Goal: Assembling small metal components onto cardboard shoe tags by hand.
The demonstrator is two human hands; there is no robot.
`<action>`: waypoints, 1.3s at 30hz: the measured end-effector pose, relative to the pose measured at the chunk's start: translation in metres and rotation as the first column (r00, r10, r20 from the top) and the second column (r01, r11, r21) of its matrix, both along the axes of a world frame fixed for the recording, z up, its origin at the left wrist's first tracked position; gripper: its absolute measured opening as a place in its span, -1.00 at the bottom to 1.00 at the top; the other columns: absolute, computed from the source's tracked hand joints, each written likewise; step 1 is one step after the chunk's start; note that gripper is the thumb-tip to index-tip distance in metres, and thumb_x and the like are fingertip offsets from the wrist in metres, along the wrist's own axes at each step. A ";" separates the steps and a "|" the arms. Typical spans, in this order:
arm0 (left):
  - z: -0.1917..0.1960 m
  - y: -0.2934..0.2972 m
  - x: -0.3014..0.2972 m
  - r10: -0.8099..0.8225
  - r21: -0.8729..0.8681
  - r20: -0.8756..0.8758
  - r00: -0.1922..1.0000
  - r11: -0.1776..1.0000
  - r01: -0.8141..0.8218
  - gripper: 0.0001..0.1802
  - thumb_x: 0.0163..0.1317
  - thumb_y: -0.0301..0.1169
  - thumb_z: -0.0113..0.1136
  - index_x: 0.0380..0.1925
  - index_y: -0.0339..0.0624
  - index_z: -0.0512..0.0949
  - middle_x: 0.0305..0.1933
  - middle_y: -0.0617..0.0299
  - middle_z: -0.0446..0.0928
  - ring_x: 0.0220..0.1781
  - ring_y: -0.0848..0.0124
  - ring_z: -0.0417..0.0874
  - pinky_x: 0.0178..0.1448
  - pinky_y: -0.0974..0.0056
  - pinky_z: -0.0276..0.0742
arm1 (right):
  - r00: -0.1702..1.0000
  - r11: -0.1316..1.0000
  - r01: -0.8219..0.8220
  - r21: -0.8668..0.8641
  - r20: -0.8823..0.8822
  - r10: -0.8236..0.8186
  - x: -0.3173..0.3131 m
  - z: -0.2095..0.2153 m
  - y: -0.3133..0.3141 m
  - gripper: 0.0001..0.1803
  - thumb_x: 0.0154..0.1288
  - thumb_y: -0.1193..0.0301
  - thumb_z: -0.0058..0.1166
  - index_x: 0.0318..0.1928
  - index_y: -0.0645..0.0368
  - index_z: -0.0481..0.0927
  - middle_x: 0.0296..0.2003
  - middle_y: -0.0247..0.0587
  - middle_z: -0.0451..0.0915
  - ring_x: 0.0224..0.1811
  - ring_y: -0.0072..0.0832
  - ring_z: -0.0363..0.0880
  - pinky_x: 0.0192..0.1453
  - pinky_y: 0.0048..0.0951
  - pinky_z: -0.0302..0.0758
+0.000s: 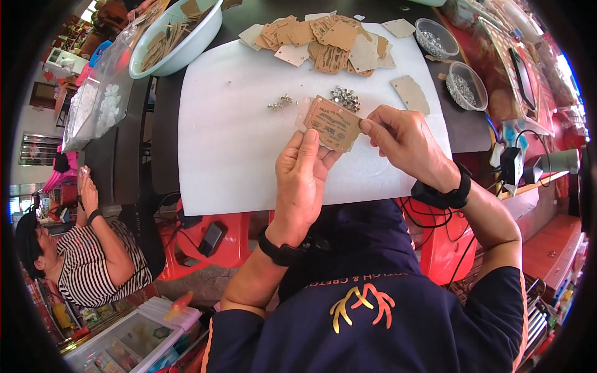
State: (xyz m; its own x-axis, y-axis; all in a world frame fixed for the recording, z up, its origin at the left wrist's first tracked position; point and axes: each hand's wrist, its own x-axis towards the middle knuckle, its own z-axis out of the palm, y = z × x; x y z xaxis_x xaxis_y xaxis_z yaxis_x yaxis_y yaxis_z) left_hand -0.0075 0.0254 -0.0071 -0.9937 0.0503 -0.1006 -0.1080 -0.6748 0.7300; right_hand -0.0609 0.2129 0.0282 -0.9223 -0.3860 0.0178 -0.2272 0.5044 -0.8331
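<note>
Pinched between both hands (348, 152) (palms down): brown printed card (333, 123).

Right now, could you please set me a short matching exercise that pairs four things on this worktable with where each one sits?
Things:
1. printed brown tag
2. pile of brown tags
3. pale basin of strips
4. two small bowls of metal studs

Places:
A. far left corner
B. between left hand and right hand
C. right edge, beside the white mat
D. far end of the mat

Pairs: 1-B, 2-D, 3-A, 4-C
</note>
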 end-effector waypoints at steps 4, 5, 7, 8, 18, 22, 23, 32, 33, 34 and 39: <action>0.001 0.000 0.001 -0.002 -0.058 -0.038 0.999 0.998 0.000 -0.61 0.53 -0.31 -0.11 0.19 -0.36 0.37 0.16 0.05 0.52 0.20 0.29 0.56 0.35 0.11 0.46 | 0.997 0.998 -0.009 0.068 -0.072 0.014 0.000 0.005 0.000 -0.71 0.38 0.35 0.08 -0.41 0.34 0.52 -0.66 0.02 0.44 -0.67 -0.24 0.42 -0.52 -0.25 0.35; 0.000 0.001 0.001 -0.004 -0.075 -0.047 0.999 0.997 0.000 -0.62 0.53 -0.31 -0.12 0.18 -0.36 0.38 0.15 0.06 0.53 0.18 0.30 0.58 0.33 0.12 0.47 | 0.997 0.998 -0.007 0.067 -0.072 0.012 0.000 0.006 0.001 -0.71 0.38 0.35 0.08 -0.41 0.34 0.52 -0.66 0.02 0.44 -0.67 -0.24 0.42 -0.52 -0.25 0.35; 0.002 0.001 0.002 -0.007 -0.096 -0.047 0.999 0.995 0.003 -0.62 0.53 -0.31 -0.12 0.18 -0.35 0.38 0.14 0.06 0.53 0.18 0.30 0.58 0.33 0.12 0.48 | 0.985 0.995 -0.036 0.091 -0.164 0.050 -0.001 0.006 0.001 -0.71 0.37 0.35 0.09 -0.43 0.33 0.51 -0.66 0.04 0.45 -0.64 -0.13 0.45 -0.49 -0.21 0.37; 0.002 0.002 0.002 -0.008 -0.115 -0.047 0.999 0.993 0.002 -0.63 0.53 -0.32 -0.12 0.18 -0.35 0.38 0.14 0.06 0.53 0.17 0.31 0.59 0.32 0.12 0.48 | 0.985 0.995 -0.034 0.090 -0.163 0.049 -0.001 0.008 0.002 -0.71 0.37 0.35 0.09 -0.43 0.33 0.51 -0.66 0.04 0.45 -0.64 -0.13 0.45 -0.49 -0.21 0.37; -0.001 -0.008 0.002 -0.037 -0.127 -0.033 0.999 0.991 0.033 -0.62 0.51 -0.33 -0.08 0.19 -0.33 0.38 0.12 0.09 0.55 0.15 0.34 0.60 0.26 0.14 0.52 | 0.973 0.973 -0.087 0.213 -0.192 0.129 -0.003 0.017 0.010 -0.69 0.36 0.28 0.16 -0.41 0.28 0.54 -0.66 -0.15 0.48 -0.64 -0.41 0.44 -0.51 -0.34 0.36; 0.000 -0.012 0.001 -0.071 -0.163 -0.019 0.997 0.984 0.067 -0.63 0.50 -0.34 -0.08 0.17 -0.34 0.41 0.08 0.10 0.57 0.10 0.35 0.62 0.21 0.16 0.55 | 0.982 0.997 -0.069 -0.017 -0.179 0.065 -0.005 0.013 0.007 -0.72 0.32 0.25 0.21 -0.29 0.26 0.59 -0.56 -0.21 0.57 -0.57 -0.47 0.50 -0.45 -0.41 0.43; 0.001 -0.013 0.002 -0.096 -0.186 -0.013 0.995 0.978 0.092 -0.63 0.50 -0.34 -0.08 0.17 -0.35 0.42 0.06 0.09 0.58 0.08 0.35 0.63 0.21 0.16 0.55 | 0.982 0.998 -0.068 -0.018 -0.177 0.063 -0.005 0.015 0.005 -0.72 0.32 0.25 0.21 -0.29 0.26 0.59 -0.56 -0.21 0.57 -0.57 -0.47 0.50 -0.45 -0.41 0.43; 0.027 -0.035 -0.005 -0.398 -0.478 0.115 0.910 0.781 0.402 -0.55 0.49 -0.29 -0.05 0.21 -0.40 0.41 0.02 0.16 0.59 0.01 0.45 0.63 0.10 0.24 0.59 | 0.884 0.945 -0.221 -0.239 0.361 0.298 -0.018 0.016 0.002 -0.71 0.44 0.26 0.12 -0.03 0.22 0.55 -0.43 -0.50 0.51 -0.47 -0.79 0.37 -0.44 -0.66 0.32; 0.027 -0.035 -0.005 -0.394 -0.478 0.119 0.911 0.782 0.400 -0.55 0.49 -0.29 -0.05 0.21 -0.40 0.41 0.02 0.16 0.59 0.01 0.45 0.63 0.10 0.24 0.59 | 0.878 0.942 -0.195 -0.273 0.380 0.292 -0.017 0.016 0.001 -0.72 0.44 0.25 0.11 -0.06 0.22 0.55 -0.44 -0.50 0.50 -0.47 -0.79 0.38 -0.44 -0.66 0.33; 0.028 -0.034 -0.006 -0.350 -0.496 0.081 0.933 0.798 0.342 -0.54 0.48 -0.28 -0.04 0.22 -0.40 0.40 0.03 0.14 0.59 0.00 0.43 0.64 0.09 0.24 0.60 | 0.873 0.938 -0.167 -0.304 0.397 0.284 -0.016 0.016 0.000 -0.73 0.45 0.25 0.10 -0.09 0.21 0.54 -0.45 -0.50 0.48 -0.47 -0.78 0.38 -0.43 -0.66 0.34; 0.026 -0.025 -0.002 -0.171 -0.329 -0.010 0.985 0.931 0.159 -0.53 0.48 -0.28 -0.03 0.25 -0.37 0.36 0.06 0.07 0.58 -0.01 0.33 0.67 0.05 0.21 0.63 | 0.883 0.848 0.040 -0.528 0.416 0.217 -0.011 0.008 0.000 -0.71 0.47 0.21 0.06 -0.12 0.22 0.52 -0.41 -0.46 0.49 -0.41 -0.74 0.44 -0.37 -0.63 0.44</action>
State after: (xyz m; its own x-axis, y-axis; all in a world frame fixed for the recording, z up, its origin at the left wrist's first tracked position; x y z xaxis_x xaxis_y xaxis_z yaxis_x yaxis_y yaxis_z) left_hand -0.0094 0.0008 0.0190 -0.9776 0.1847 -0.1014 -0.1654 -0.3745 0.9124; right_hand -0.0718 0.2126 0.0367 -0.8382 -0.5193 -0.1663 0.2090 -0.0242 -0.9776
